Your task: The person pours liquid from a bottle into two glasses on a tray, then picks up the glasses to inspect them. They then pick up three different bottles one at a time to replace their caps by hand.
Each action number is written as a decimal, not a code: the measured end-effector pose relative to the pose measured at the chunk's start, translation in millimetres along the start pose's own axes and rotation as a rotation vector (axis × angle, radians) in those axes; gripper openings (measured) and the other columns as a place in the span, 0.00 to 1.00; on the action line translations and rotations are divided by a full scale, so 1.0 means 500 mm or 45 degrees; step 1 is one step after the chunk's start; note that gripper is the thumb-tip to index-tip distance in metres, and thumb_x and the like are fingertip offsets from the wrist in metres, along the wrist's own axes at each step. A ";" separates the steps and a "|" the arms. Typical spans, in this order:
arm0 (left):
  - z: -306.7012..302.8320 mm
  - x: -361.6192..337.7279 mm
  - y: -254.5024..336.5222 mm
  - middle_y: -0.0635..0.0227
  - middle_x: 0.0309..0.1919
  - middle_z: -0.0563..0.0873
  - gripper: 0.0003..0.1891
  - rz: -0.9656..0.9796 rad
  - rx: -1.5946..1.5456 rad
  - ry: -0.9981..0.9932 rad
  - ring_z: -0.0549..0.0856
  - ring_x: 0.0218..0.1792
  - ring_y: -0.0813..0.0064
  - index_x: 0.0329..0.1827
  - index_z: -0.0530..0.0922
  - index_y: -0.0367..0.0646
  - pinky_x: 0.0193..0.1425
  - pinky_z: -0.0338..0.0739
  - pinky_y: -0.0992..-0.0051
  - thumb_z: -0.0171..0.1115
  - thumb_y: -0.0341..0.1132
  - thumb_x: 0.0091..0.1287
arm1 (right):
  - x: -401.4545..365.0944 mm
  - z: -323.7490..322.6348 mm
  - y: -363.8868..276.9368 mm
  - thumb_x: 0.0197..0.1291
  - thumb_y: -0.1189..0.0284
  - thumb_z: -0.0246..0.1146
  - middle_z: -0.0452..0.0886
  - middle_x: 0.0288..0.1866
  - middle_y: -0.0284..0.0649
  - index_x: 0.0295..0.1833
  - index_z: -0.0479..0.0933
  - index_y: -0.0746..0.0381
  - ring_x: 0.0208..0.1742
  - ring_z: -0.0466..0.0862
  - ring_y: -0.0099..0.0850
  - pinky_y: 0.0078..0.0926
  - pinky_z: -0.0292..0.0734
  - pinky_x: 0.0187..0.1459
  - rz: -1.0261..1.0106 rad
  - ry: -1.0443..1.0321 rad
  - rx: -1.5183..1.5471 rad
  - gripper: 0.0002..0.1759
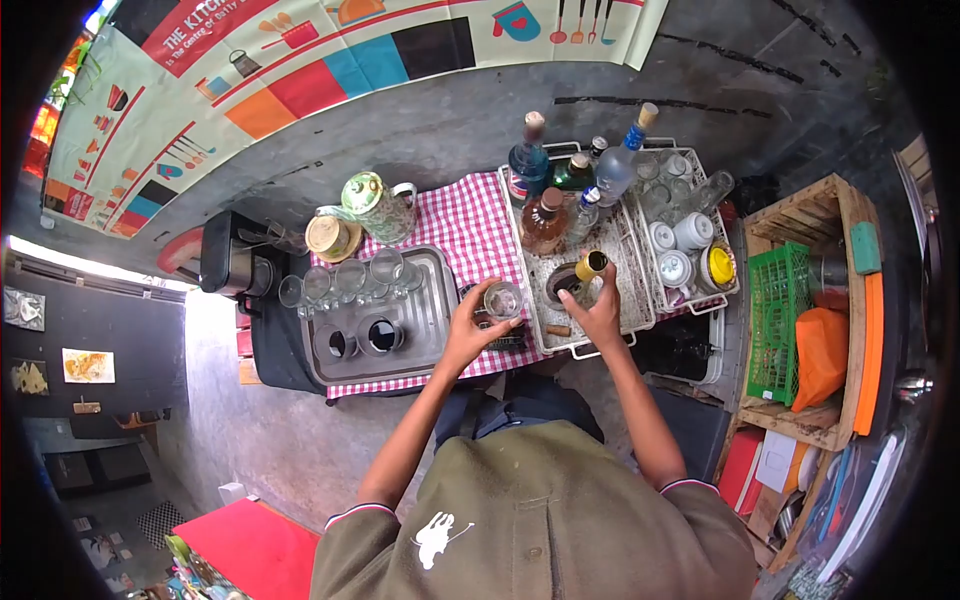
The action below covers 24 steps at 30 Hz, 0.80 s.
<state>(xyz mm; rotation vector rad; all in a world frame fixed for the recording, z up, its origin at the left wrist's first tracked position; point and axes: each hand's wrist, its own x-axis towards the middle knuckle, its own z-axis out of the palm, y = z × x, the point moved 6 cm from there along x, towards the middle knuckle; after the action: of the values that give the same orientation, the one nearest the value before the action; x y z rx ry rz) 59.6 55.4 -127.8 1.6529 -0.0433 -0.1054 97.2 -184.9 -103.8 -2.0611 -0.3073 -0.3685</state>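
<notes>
My left hand [471, 330] is closed around a clear drinking glass [503, 299] near the front edge of the table. Below that glass is a small black object [508, 341], mostly hidden. My right hand [601, 312] grips a dark bottle [562, 286] with a gold-wrapped neck [592, 265]; the neck's mouth looks uncorked. The bottle is over a white wire rack [637, 316], a little to the right of the glass and apart from it. On the rack, a loose cork [557, 330] lies in front of the bottle.
A metal tray [423, 345] at left bears several clear glasses [350, 276] and two with dark contents [382, 335]. Behind stand a patterned jug [380, 208] and several bottles [543, 222]. White-lidded jars [692, 232] fill the right rack. A wooden crate [838, 205] borders the right.
</notes>
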 end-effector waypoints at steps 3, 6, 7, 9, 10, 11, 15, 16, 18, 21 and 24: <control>0.002 0.002 0.009 0.64 0.61 0.80 0.38 0.032 0.037 0.017 0.82 0.61 0.72 0.71 0.71 0.38 0.62 0.81 0.70 0.80 0.32 0.56 | 0.024 0.018 -0.008 0.59 0.67 0.73 0.78 0.63 0.49 0.71 0.62 0.63 0.64 0.80 0.45 0.42 0.73 0.65 -0.018 -0.037 0.135 0.39; 0.001 -0.001 0.025 0.64 0.61 0.79 0.38 0.018 0.065 0.018 0.82 0.61 0.72 0.70 0.72 0.37 0.62 0.81 0.70 0.80 0.32 0.56 | 0.026 0.033 0.006 0.62 0.68 0.71 0.83 0.56 0.45 0.63 0.71 0.65 0.56 0.85 0.40 0.37 0.77 0.59 0.031 0.002 0.210 0.27; 0.000 -0.001 0.024 0.65 0.61 0.79 0.38 0.042 0.079 0.019 0.82 0.60 0.72 0.69 0.72 0.37 0.62 0.81 0.70 0.80 0.32 0.55 | 0.026 0.036 0.014 0.63 0.68 0.71 0.83 0.54 0.44 0.61 0.72 0.65 0.54 0.85 0.39 0.36 0.77 0.57 0.032 0.016 0.249 0.25; 0.003 -0.004 0.018 0.65 0.60 0.79 0.37 0.053 0.093 0.033 0.82 0.60 0.72 0.68 0.72 0.37 0.62 0.81 0.70 0.80 0.31 0.55 | 0.025 0.043 0.028 0.63 0.68 0.70 0.84 0.51 0.42 0.57 0.74 0.64 0.49 0.86 0.36 0.34 0.79 0.52 0.036 0.037 0.327 0.21; 0.007 -0.004 0.019 0.65 0.60 0.79 0.37 0.041 0.097 0.045 0.82 0.59 0.72 0.68 0.72 0.37 0.62 0.81 0.70 0.80 0.31 0.55 | 0.028 0.044 0.027 0.63 0.68 0.70 0.84 0.48 0.41 0.56 0.74 0.64 0.47 0.86 0.34 0.33 0.79 0.50 0.028 0.032 0.337 0.20; 0.008 -0.004 0.021 0.65 0.60 0.80 0.36 0.031 0.101 0.055 0.82 0.59 0.73 0.68 0.72 0.37 0.62 0.80 0.70 0.80 0.31 0.56 | 0.033 0.044 0.026 0.63 0.68 0.70 0.84 0.46 0.40 0.54 0.75 0.64 0.45 0.85 0.32 0.32 0.79 0.48 0.019 0.029 0.348 0.19; 0.019 -0.003 -0.006 0.62 0.59 0.81 0.37 0.026 -0.039 0.063 0.82 0.58 0.71 0.68 0.73 0.38 0.59 0.80 0.70 0.80 0.34 0.54 | 0.066 0.045 0.029 0.63 0.69 0.70 0.82 0.39 0.37 0.50 0.75 0.63 0.39 0.83 0.28 0.29 0.78 0.43 0.076 -0.023 0.461 0.16; 0.020 -0.004 0.000 0.61 0.58 0.81 0.37 0.027 -0.042 0.066 0.83 0.58 0.72 0.68 0.73 0.38 0.60 0.80 0.70 0.80 0.34 0.54 | 0.076 0.043 0.025 0.63 0.69 0.70 0.82 0.38 0.37 0.49 0.75 0.62 0.37 0.83 0.27 0.28 0.78 0.42 0.034 -0.004 0.450 0.15; 0.018 -0.006 0.014 0.61 0.57 0.83 0.37 0.065 -0.029 0.075 0.83 0.57 0.72 0.68 0.72 0.38 0.63 0.78 0.70 0.80 0.35 0.55 | 0.088 0.039 0.024 0.63 0.69 0.70 0.82 0.38 0.37 0.48 0.75 0.62 0.37 0.84 0.27 0.28 0.78 0.42 -0.003 -0.019 0.463 0.14; 0.014 -0.009 0.026 0.60 0.56 0.83 0.37 0.050 -0.032 0.085 0.83 0.57 0.73 0.68 0.72 0.38 0.63 0.77 0.70 0.80 0.36 0.56 | 0.107 0.019 -0.001 0.62 0.69 0.70 0.83 0.35 0.36 0.46 0.76 0.63 0.35 0.84 0.27 0.27 0.78 0.40 -0.049 -0.054 0.456 0.13; 0.014 -0.014 0.038 0.60 0.55 0.84 0.37 0.046 -0.044 0.128 0.83 0.57 0.71 0.68 0.73 0.38 0.63 0.77 0.69 0.80 0.37 0.56 | 0.128 -0.011 -0.034 0.60 0.68 0.70 0.82 0.30 0.36 0.44 0.76 0.63 0.30 0.83 0.27 0.28 0.78 0.36 -0.072 -0.097 0.430 0.13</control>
<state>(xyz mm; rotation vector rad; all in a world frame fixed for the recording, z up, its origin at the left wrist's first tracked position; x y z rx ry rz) 52.8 47.4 -109.1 1.6201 0.0050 0.0043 149.3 -177.0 -63.2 -1.7399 -0.4437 -0.2527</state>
